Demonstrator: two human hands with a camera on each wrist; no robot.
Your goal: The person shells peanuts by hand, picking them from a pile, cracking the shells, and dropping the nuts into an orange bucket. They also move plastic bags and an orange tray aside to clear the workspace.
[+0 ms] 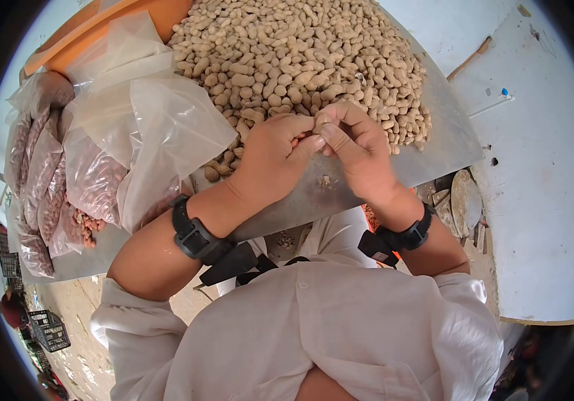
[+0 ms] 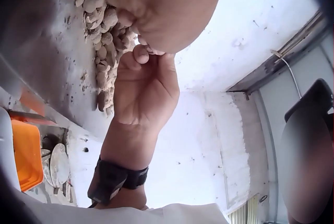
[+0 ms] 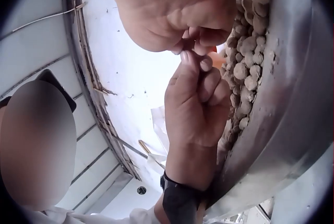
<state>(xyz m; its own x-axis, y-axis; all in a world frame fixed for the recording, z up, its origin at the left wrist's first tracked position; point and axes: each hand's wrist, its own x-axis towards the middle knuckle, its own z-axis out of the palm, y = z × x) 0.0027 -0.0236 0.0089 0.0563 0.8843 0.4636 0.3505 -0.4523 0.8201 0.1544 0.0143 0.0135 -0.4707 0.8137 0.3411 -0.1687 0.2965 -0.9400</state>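
Note:
Above the near edge of the peanut heap (image 1: 300,53), both hands meet at the fingertips. My left hand (image 1: 270,157) has its fingers curled and its thumb against a peanut (image 1: 323,121), with a bit of reddish kernel (image 1: 295,142) showing between thumb and fingers. From the other side my right hand (image 1: 367,157) pinches the same peanut with thumb and forefinger. In the left wrist view the right hand (image 2: 146,91) is below the left hand (image 2: 167,10); in the right wrist view the left hand (image 3: 195,104) is below the right hand (image 3: 177,12). The palms hide much of the peanut.
The heap lies on a metal table (image 1: 454,144). Clear plastic bags of reddish kernels (image 1: 96,177) stand at the left, with loose kernels (image 1: 88,227) beside them. An orange basin (image 1: 66,50) is at the back left. Black crates (image 1: 49,331) are on the floor at lower left.

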